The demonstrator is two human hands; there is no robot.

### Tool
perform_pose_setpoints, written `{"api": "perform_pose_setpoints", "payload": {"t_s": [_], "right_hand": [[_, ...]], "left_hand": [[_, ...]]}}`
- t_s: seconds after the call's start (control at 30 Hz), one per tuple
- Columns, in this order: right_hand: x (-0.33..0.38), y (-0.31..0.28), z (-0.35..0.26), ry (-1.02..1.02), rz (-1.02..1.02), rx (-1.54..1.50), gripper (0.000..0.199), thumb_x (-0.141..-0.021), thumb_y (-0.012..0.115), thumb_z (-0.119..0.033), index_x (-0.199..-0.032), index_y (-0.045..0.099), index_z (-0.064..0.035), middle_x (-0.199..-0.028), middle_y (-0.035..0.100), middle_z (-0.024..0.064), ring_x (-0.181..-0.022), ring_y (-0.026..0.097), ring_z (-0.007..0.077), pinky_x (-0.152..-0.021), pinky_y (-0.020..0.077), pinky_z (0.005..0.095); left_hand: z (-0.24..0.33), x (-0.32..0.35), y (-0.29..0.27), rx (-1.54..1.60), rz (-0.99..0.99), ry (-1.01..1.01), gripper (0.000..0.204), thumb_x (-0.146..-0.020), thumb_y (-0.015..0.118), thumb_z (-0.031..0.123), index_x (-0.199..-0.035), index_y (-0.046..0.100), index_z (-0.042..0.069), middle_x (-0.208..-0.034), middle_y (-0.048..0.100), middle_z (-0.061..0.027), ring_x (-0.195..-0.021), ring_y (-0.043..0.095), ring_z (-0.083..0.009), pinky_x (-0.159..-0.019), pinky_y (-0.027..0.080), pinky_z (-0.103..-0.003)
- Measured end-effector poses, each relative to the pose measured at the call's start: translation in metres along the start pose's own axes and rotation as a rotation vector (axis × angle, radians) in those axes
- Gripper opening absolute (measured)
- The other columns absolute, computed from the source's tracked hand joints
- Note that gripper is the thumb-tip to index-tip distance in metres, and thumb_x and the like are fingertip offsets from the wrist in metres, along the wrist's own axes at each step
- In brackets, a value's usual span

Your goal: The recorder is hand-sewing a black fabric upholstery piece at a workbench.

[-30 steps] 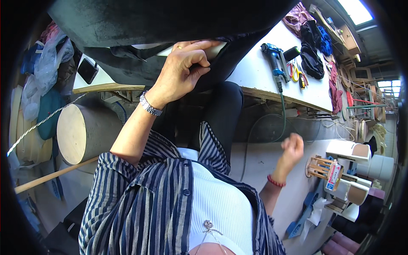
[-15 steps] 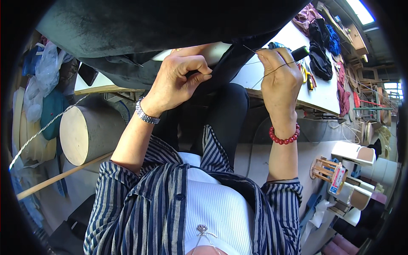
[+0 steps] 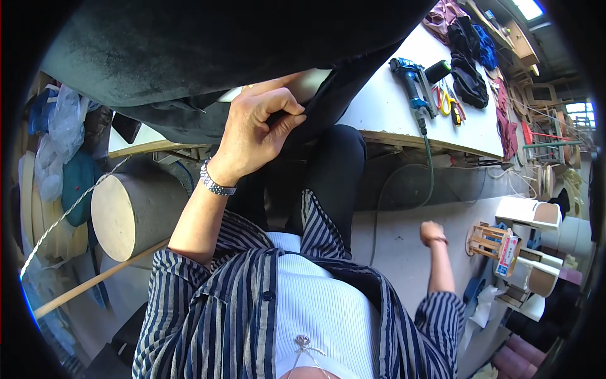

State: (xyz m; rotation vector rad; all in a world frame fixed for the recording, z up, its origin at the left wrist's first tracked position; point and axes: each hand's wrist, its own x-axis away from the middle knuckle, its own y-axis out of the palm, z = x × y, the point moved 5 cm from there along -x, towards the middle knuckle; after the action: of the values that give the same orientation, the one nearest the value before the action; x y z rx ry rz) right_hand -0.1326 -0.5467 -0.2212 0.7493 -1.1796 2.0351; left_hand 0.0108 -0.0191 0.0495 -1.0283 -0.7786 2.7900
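A large black fabric-covered piece [image 3: 189,60] fills the top of the view, with a pale strip [image 3: 312,85] showing under its lower edge. My left hand [image 3: 252,129] is at that edge, thumb and forefinger pinched against the dark cloth. What they pinch, if anything, is too small to make out. Other fingers of this hand reach along the pale strip. Well out to the right, low over the floor, my right hand [image 3: 433,232] is closed on the needle it held a moment ago; needle and thread are too small to see here.
On the white table [image 3: 379,104] lie a blue-and-black air nailer [image 3: 413,85] with its hose, yellow-handled scissors [image 3: 445,101] and dark cloth [image 3: 467,63]. A large cylinder [image 3: 113,218] stands at left near a wooden pole [image 3: 101,278]. A small wooden stool [image 3: 487,240] is at right.
My right hand has swung from beside the black piece down and out to the right, uncovering the air nailer. My left hand keeps its pinch, shifting slightly.
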Motion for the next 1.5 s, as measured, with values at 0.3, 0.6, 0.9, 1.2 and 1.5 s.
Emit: {"api": "perform_pose_setpoints", "payload": {"t_s": [0.3,0.6,0.9,1.2,1.5], "right_hand": [[0.125,-0.126,0.008,-0.688,0.263,-1.739,0.003,-0.082,0.062,0.001,-0.08,0.064,0.0022,-0.064,0.052,0.0003,-0.048,0.043,0.0061,-0.045,0.0334,0.0199],[0.225,-0.372,-0.122,-0.812,1.394,-0.964,0.008,-0.082,0.063,0.005,-0.087,0.066,0.0009,-0.08,0.061,0.0134,-0.067,0.061,0.0269,-0.06,0.0466,0.0304],[0.215,-0.424,-0.146,-0.765,1.637,-0.569,0.007,-0.085,0.066,-0.004,-0.09,0.069,0.0005,-0.086,0.065,0.0111,-0.072,0.065,0.0237,-0.06,0.0504,0.0282],[0.212,-0.425,-0.146,-0.742,1.569,-0.559,0.009,-0.086,0.065,-0.004,-0.091,0.07,0.0007,-0.087,0.067,0.0106,-0.076,0.068,0.0242,-0.064,0.0535,0.0285],[0.202,-0.425,-0.153,-1.371,0.804,-1.334,0.007,-0.087,0.057,0.004,-0.083,0.063,0.0022,-0.071,0.057,0.0048,-0.054,0.055,0.0114,-0.05,0.0414,0.0233]], "left_hand": [[0.011,-0.006,0.004,-0.109,0.055,-0.027,0.025,-0.066,0.079,0.003,-0.072,0.055,0.004,-0.108,0.068,-0.0135,-0.089,0.062,-0.0238,-0.083,0.043,-0.033],[0.003,-0.008,0.003,-0.002,-0.1,-0.099,0.028,-0.069,0.077,-0.001,-0.071,0.05,0.003,-0.073,0.054,-0.0045,-0.068,0.051,-0.0165,-0.068,0.041,-0.028],[0.0,-0.005,0.005,0.077,-0.117,-0.122,0.026,-0.074,0.077,-0.002,-0.071,0.051,0.002,-0.069,0.048,-0.0009,-0.062,0.048,-0.0092,-0.055,0.039,-0.023],[-0.003,-0.004,0.004,0.1,-0.116,-0.141,0.026,-0.073,0.077,-0.001,-0.07,0.052,0.002,-0.07,0.05,-0.0012,-0.062,0.05,-0.0098,-0.056,0.04,-0.023],[0.002,-0.007,0.003,0.093,-0.034,-0.055,0.026,-0.074,0.077,0.002,-0.067,0.052,0.004,-0.063,0.051,-0.003,-0.053,0.047,-0.0128,-0.047,0.035,-0.026]]}}
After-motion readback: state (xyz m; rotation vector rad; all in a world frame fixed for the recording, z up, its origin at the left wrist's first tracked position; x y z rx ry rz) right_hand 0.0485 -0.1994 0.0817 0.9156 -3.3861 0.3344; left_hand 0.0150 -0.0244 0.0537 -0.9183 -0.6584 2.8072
